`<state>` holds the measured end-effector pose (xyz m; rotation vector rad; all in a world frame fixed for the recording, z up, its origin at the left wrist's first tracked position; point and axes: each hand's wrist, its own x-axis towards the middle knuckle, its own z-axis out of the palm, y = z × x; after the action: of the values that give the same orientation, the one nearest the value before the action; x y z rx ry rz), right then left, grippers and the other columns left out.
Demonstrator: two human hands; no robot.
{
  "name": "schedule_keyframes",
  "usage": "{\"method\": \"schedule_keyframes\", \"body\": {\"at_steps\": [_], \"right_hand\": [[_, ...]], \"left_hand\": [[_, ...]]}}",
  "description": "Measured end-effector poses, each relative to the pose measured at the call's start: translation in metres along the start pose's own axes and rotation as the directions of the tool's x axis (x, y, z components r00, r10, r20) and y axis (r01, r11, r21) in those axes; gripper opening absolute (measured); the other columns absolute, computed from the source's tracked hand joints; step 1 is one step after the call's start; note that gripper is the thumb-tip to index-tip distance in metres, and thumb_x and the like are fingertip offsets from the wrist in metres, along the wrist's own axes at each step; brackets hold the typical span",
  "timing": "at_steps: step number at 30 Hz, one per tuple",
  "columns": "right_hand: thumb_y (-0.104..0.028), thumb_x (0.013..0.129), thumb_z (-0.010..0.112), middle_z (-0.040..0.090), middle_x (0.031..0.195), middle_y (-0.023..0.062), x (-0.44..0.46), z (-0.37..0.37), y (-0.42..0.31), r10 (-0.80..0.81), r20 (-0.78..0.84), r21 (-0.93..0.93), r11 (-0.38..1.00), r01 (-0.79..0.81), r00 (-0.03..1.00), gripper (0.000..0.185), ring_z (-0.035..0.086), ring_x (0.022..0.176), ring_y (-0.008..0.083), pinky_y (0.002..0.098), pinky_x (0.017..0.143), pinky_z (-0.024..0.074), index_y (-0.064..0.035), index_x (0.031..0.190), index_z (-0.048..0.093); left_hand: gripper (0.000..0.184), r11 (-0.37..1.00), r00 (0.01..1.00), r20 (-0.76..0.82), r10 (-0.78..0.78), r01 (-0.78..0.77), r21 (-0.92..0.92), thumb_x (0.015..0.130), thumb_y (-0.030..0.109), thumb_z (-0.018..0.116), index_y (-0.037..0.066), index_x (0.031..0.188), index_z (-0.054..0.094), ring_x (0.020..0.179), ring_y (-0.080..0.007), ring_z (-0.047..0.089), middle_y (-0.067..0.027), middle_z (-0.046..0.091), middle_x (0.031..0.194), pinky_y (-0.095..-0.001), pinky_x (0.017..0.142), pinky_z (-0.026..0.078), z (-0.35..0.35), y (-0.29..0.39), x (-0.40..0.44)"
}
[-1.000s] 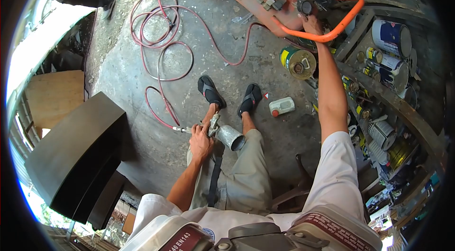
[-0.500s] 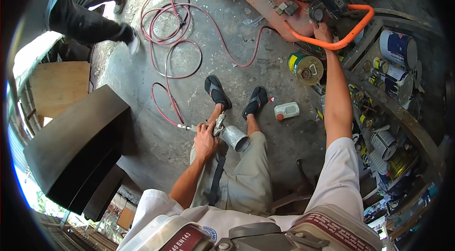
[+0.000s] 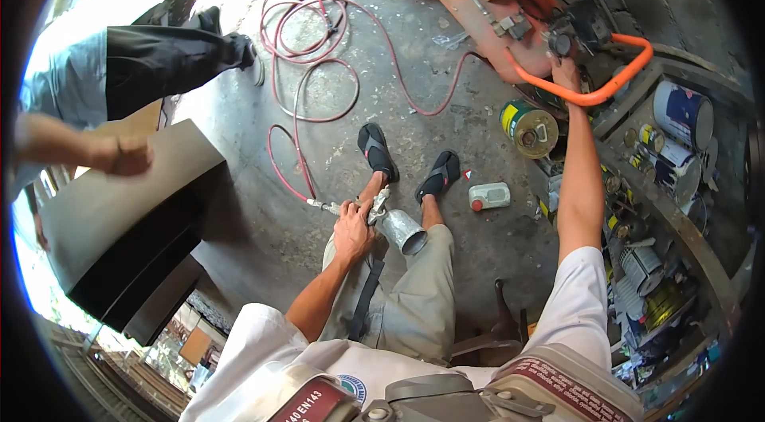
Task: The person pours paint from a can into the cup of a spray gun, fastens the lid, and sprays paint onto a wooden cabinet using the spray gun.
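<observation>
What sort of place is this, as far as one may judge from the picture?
Probably a spray-painting workshop: there is a spray gun with a metal cup, a red hose, an orange machine resembling an air compressor, and many paint-like cans at the right.

Co-worker's hand (image 3: 129, 157) blurred, orange machine (image 3: 519, 57) cut off at the top edge, right hand (image 3: 565, 72) unclear near the gauge (image 3: 560, 43)
</observation>
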<state>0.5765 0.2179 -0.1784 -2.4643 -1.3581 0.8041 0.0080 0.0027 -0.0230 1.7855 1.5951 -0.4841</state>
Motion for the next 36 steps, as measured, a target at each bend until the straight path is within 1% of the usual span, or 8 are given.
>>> {"method": "schedule_keyframes", "body": {"at_steps": [4,17,20,24,30,33,35,36], "right_hand": [[-0.05,0.092,0.056,0.06,0.103,0.0352,0.002,-0.002,0.001,-0.001,0.039,-0.022,1.0,0.002,0.999,0.056,0.051,0.106,0.0532,0.0525,0.082,0.0439,0.0025,0.111,0.061],[-0.05,0.094,0.053,0.061,0.107,0.0322,0.014,0.004,0.021,0.02,0.059,-0.002,1.0,-0.02,0.998,0.054,0.051,0.105,0.0541,0.0537,0.082,0.0431,-0.0005,0.112,0.063],[-0.048,0.094,0.054,0.06,0.111,0.0343,-0.005,-0.01,-0.009,0.025,0.07,0.042,0.999,-0.028,0.997,0.059,0.053,0.109,0.0519,0.0496,0.087,0.0429,0.0053,0.118,0.058],[-0.05,0.094,0.053,0.061,0.12,0.0271,-0.002,-0.008,-0.003,0.055,0.084,0.029,0.998,-0.057,0.995,0.055,0.051,0.114,0.0506,0.0524,0.091,0.0434,-0.0061,0.127,0.056],[-0.052,0.094,0.05,0.059,0.121,0.0289,0.004,-0.004,0.002,0.095,0.103,-0.133,0.988,-0.081,0.99,0.059,0.051,0.113,0.0514,0.0534,0.091,0.0437,-0.0029,0.125,0.057],[-0.054,0.094,0.049,0.06,0.114,0.0317,0.002,-0.004,0.002,0.03,0.08,-0.106,0.994,-0.021,0.996,0.061,0.053,0.109,0.0515,0.0531,0.089,0.0444,0.0024,0.115,0.061],[-0.051,0.095,0.05,0.061,0.102,0.0335,0.01,-0.001,0.011,0.013,0.123,-0.14,0.99,0.004,0.992,0.061,0.056,0.103,0.0496,0.0481,0.083,0.0445,0.0076,0.108,0.061],[-0.048,0.096,0.051,0.062,0.1,0.0325,0.022,0.01,0.035,-0.042,0.119,-0.064,0.997,0.05,0.992,0.058,0.06,0.096,0.0468,0.045,0.08,0.0451,0.0085,0.106,0.061]], "left_hand": [[0.059,1.0,1.0,-0.004,-0.002,0.002,-0.022,0.072,0.011,0.063,0.018,0.13,0.052,0.126,-0.0359,0.045,-0.0147,0.056,0.119,-0.0476,0.093,0.05,0.002,-0.002,-0.001],[0.059,0.996,0.999,-0.001,-0.053,0.053,-0.075,0.072,0.01,0.063,0.018,0.13,0.054,0.128,-0.036,0.043,-0.0159,0.055,0.123,-0.0489,0.095,0.048,0.005,-0.003,-0.005],[0.059,0.996,0.999,0.008,-0.05,0.051,-0.071,0.072,0.011,0.064,0.018,0.13,0.054,0.128,-0.0361,0.043,-0.0159,0.055,0.122,-0.0487,0.095,0.048,0.004,-0.003,-0.005],[0.061,0.997,0.999,-0.005,-0.037,0.037,-0.065,0.072,0.011,0.066,0.017,0.131,0.053,0.128,-0.0359,0.043,-0.0155,0.055,0.122,-0.0477,0.094,0.049,0.006,-0.002,-0.005],[0.061,0.997,0.999,0.007,-0.039,0.04,-0.062,0.072,0.011,0.067,0.017,0.131,0.053,0.129,-0.0352,0.043,-0.0153,0.055,0.123,-0.0473,0.094,0.049,0.002,0.0,-0.005],[0.06,0.996,0.999,0.009,-0.04,0.04,-0.074,0.072,0.012,0.066,0.018,0.131,0.053,0.129,-0.0352,0.043,-0.0153,0.055,0.124,-0.048,0.094,0.049,0.002,0.0,-0.006],[0.059,0.995,0.998,0.016,-0.059,0.06,-0.074,0.073,0.012,0.065,0.018,0.131,0.053,0.13,-0.0352,0.042,-0.0154,0.054,0.125,-0.0483,0.094,0.049,0.0,0.0,-0.006],[0.058,0.996,0.997,0.018,-0.072,0.073,-0.054,0.073,0.012,0.064,0.018,0.13,0.054,0.13,-0.035,0.042,-0.0156,0.054,0.126,-0.0485,0.094,0.049,0.0,0.001,-0.006]]}}
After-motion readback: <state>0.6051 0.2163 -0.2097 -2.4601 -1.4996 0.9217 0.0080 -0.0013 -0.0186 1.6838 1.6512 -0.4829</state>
